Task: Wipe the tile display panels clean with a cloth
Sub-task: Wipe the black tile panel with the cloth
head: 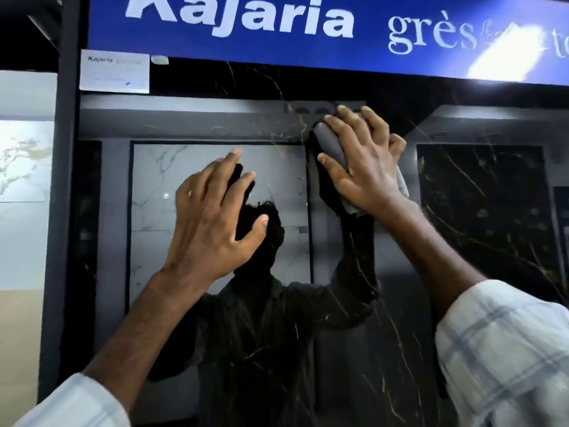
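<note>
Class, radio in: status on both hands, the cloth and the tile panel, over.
Right hand presses grey cloth flat on glossy black tile panel, near its top. Left hand open, braced on panel. Nothing in the way.

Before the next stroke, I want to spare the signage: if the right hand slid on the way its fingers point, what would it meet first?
Probably the blue Kajaria sign: the right hand, pressing the cloth, points up the dark panel.
</note>
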A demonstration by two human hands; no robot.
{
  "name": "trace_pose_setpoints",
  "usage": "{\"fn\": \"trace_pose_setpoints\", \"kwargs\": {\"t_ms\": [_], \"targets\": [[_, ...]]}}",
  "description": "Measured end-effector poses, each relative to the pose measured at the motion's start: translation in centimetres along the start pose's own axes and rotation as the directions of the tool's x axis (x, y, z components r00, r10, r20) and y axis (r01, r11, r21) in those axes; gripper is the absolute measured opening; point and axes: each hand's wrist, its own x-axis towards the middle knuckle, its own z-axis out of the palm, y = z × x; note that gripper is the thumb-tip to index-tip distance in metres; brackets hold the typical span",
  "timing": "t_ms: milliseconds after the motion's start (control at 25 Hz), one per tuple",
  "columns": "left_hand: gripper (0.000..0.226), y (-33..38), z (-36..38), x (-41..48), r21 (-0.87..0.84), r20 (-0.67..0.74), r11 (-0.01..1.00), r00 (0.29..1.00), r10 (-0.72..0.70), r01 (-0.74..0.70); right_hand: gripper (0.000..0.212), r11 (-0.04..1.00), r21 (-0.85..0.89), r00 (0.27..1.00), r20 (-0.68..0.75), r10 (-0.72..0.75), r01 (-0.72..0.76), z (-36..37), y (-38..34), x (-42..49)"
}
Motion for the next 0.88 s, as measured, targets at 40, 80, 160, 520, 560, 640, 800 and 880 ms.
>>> {"fn": "trace_pose_setpoints", "kwargs": {"t_ms": [40,80,160,520,560,640,800,880], "targets": [[0.064,-0.2,-0.5,-1.5,0.020,0.004,0.999,0.999,-0.033,0.033,0.068,0.999,-0.011,0.999,-0.001,0.040,-0.040,0.3,-1.1,-1.3],[0.064,-0.5,-0.8,-3.0,0.043,0.004,0.997,0.998,-0.061,0.060,0.067,0.998,-0.035,0.999,0.002,-0.051,0.051,0.8,-2.6,-3.2],[0.067,-0.9,-1.0,-6.1,0.068,0.017,0.996,0.998,-0.066,0.064,0.062,0.914,-0.034,0.913,0.077,-0.402,0.405,1.4,-5.2,-7.5],[0.071,-1.1,-1.2,-10.4,0.070,0.136,0.997,0.991,0.011,-0.020,0.061,0.953,-0.041,0.953,0.044,-0.300,0.302,1.7,-7.3,-13.3],[0.071,-0.9,-1.4,-11.1,0.058,0.145,0.998,0.989,0.023,-0.031,0.060,0.916,-0.025,0.914,0.085,-0.397,0.401,1.5,-7.2,-14.4],[0.071,-0.3,-1.7,-12.4,0.025,0.151,0.999,0.988,0.035,-0.039,0.060,0.919,-0.034,0.918,0.087,-0.388,0.392,0.8,-5.5,-14.1],[0.071,1.8,-1.8,-15.2,-0.016,0.125,0.999,0.992,0.031,-0.030,0.062,1.000,-0.003,1.000,-0.023,0.013,-0.013,0.9,-5.5,-14.7],[0.070,2.9,-1.8,-17.1,-0.034,0.127,0.999,0.992,0.022,-0.017,0.060,0.991,0.000,0.991,0.021,-0.135,0.135,1.6,-7.9,-18.9]]}}
